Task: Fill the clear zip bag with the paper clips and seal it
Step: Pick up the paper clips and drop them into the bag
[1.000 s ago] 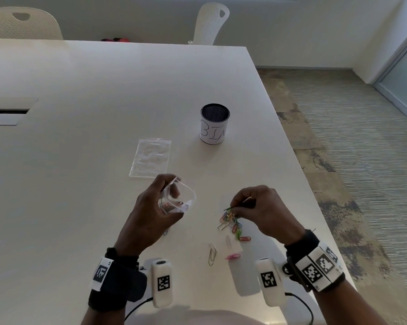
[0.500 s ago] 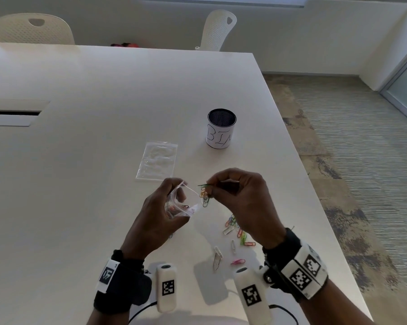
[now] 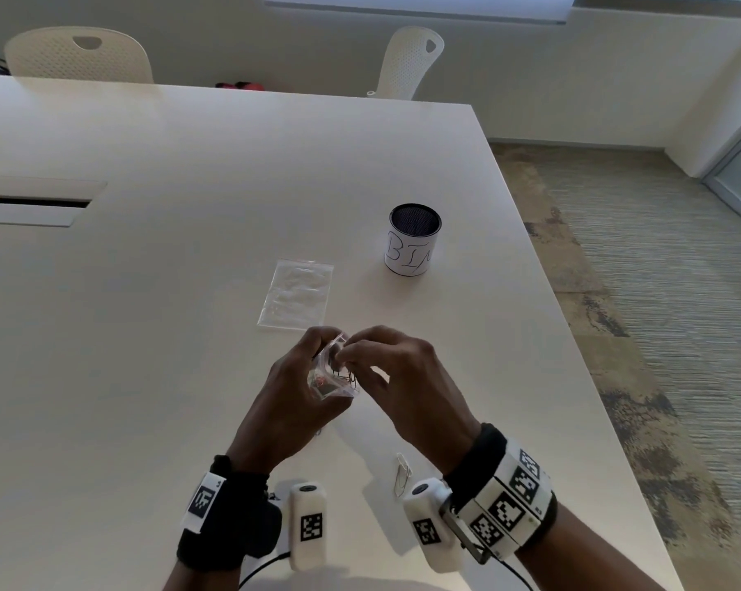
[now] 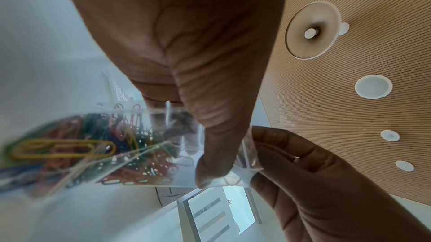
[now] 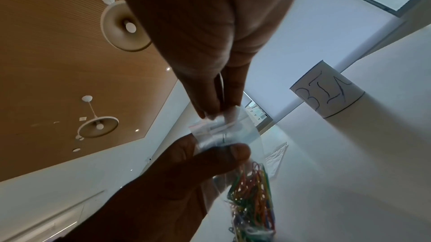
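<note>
Paper clips (image 4: 97, 146) in many colours fill the zip bag (image 3: 332, 373), held above the worktop (image 3: 147, 334). The left hand (image 3: 287, 403) pinches the bag near its mouth; the right hand (image 3: 402, 377) pinches a clip at the opening. One loose clip (image 3: 402, 475) lies at 5 o'clock, a spare bag (image 3: 296, 294) at 12, a labelled cup (image 3: 413, 241) at 1.

Head view downward over table (image 3: 189, 292); both wrist views upward, close, sharing bag (image 4: 163, 153).
</note>
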### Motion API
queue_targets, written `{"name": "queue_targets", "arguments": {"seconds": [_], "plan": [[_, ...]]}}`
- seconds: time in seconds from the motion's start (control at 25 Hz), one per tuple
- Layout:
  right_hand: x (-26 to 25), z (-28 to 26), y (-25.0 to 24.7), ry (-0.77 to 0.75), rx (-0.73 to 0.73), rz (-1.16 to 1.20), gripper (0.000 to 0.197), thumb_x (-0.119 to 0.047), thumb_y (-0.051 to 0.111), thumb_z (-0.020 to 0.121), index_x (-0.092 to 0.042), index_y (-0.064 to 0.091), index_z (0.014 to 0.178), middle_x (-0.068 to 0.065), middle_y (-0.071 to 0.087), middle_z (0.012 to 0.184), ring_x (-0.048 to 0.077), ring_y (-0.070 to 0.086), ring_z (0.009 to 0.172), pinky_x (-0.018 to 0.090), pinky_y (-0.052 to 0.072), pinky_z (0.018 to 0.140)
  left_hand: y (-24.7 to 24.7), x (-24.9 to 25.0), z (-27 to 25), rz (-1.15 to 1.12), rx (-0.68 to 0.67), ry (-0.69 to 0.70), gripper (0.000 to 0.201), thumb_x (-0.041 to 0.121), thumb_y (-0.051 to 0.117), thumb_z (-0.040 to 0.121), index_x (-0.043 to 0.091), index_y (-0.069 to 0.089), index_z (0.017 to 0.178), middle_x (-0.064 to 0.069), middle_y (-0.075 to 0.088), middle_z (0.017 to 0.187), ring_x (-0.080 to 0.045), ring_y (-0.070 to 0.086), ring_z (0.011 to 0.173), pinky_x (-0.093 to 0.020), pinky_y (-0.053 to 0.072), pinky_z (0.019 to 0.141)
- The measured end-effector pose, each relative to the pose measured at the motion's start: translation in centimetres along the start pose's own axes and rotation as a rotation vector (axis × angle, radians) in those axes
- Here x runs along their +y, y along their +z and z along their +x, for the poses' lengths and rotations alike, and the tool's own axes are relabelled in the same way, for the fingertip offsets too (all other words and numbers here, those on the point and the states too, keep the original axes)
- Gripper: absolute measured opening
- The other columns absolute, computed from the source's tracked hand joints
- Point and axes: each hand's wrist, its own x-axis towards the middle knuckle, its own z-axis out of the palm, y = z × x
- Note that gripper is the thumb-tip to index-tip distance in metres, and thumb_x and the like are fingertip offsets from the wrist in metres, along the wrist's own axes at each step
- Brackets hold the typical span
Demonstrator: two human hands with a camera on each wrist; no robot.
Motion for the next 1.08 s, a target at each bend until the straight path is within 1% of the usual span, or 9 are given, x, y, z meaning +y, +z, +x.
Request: {"name": "queue_targets", "arguments": {"seconds": [0.16,0.28,0.4,0.52,0.6,0.72,0.8,0.96,1.08], "plan": [[0.5,0.5,-0.8,0.045,0.035,0.068,0.009,0.000,0.074,0.093,-0.004,0.080,0.097,0.004,0.077,0.099,0.013,0.075,0.085,0.031,0.061,0.076,-0.1,0.1,0.0,0.005,-0.002,0.000,0.059,0.010,0.086,0.086,0.037,0.055,0.128,0.005,0.068,0.107,-0.023,0.074,0.083,-0.046,0.064,0.063],[1.5,0.3,-2.3,0.139,0.046,0.083,0.011,0.002,0.075,0.091,-0.006,0.080,0.097,0.001,0.076,0.095,0.013,0.074,0.083,0.034,0.062,0.078,-0.2,0.0,0.0,-0.011,-0.004,-0.005,0.056,0.010,0.086,0.088,0.037,0.056,0.127,0.004,0.064,0.105,-0.029,0.073,0.076,-0.054,0.062,0.059],[3.5,-1.3,-4.3,0.268,-0.082,-0.016,0.009,-0.013,0.076,0.093,-0.014,0.078,0.101,-0.005,0.073,0.099,0.008,0.072,0.084,0.036,0.062,0.080,-0.2,0.0,-0.1,-0.015,-0.010,-0.013,0.054,0.010,0.085,0.089,0.035,0.057,0.129,0.003,0.063,0.105,-0.033,0.073,0.082,-0.055,0.062,0.058],[4.7,-3.8,-5.5,0.339,-0.286,-0.207,0.029,-0.043,0.075,0.089,-0.027,0.074,0.112,-0.012,0.068,0.114,0.002,0.064,0.095,0.034,0.059,0.086,-0.1,-0.1,0.1,-0.014,-0.013,-0.016,0.055,0.010,0.085,0.089,0.034,0.057,0.129,0.004,0.063,0.104,-0.031,0.072,0.081,-0.054,0.062,0.058],[4.5,-5.3,-5.0,0.242,-0.370,-0.179,0.025,-0.044,0.076,0.088,-0.030,0.075,0.109,-0.014,0.067,0.115,0.002,0.059,0.102,0.031,0.055,0.091,-0.1,-0.2,0.2,-0.003,-0.019,-0.010,0.056,0.010,0.086,0.088,0.034,0.057,0.130,0.004,0.064,0.105,-0.028,0.073,0.080,-0.053,0.063,0.059],[3.9,-7.0,-3.2,0.061,-0.580,-0.092,0.015,-0.039,0.075,0.091,-0.031,0.078,0.104,-0.017,0.070,0.110,0.003,0.057,0.105,0.024,0.046,0.096,0.1,-0.5,0.4,0.019,-0.028,0.004,0.059,0.009,0.087,0.087,0.033,0.057,0.132,0.005,0.064,0.106,-0.025,0.073,0.078,-0.049,0.064,0.062],[4.1,-7.7,-2.4,-0.001,-0.663,-0.118,0.011,-0.039,0.073,0.094,-0.032,0.077,0.102,-0.018,0.070,0.110,0.003,0.055,0.106,0.026,0.043,0.101,0.1,-0.6,0.4,0.024,-0.030,0.004,0.058,0.009,0.087,0.088,0.032,0.056,0.132,0.005,0.064,0.105,-0.024,0.072,0.075,-0.046,0.064,0.062],[5.2,-7.5,-2.8,0.008,-0.624,-0.204,0.007,-0.032,0.071,0.095,-0.029,0.077,0.092,-0.015,0.072,0.104,0.007,0.057,0.100,0.033,0.047,0.094,0.2,-0.6,0.4,0.022,-0.025,-0.001,0.057,0.009,0.086,0.089,0.033,0.057,0.131,0.005,0.062,0.104,-0.028,0.069,0.072,-0.047,0.062,0.056],[5.9,-6.7,-4.1,0.085,-0.480,-0.286,0.006,-0.025,0.077,0.091,-0.024,0.078,0.097,-0.010,0.071,0.107,0.009,0.060,0.099,0.034,0.054,0.088,0.1,-0.6,0.4,0.002,-0.022,-0.018,0.057,0.006,0.085,0.089,0.033,0.057,0.130,0.004,0.061,0.103,-0.036,0.066,0.072,-0.053,0.060,0.051]]}}
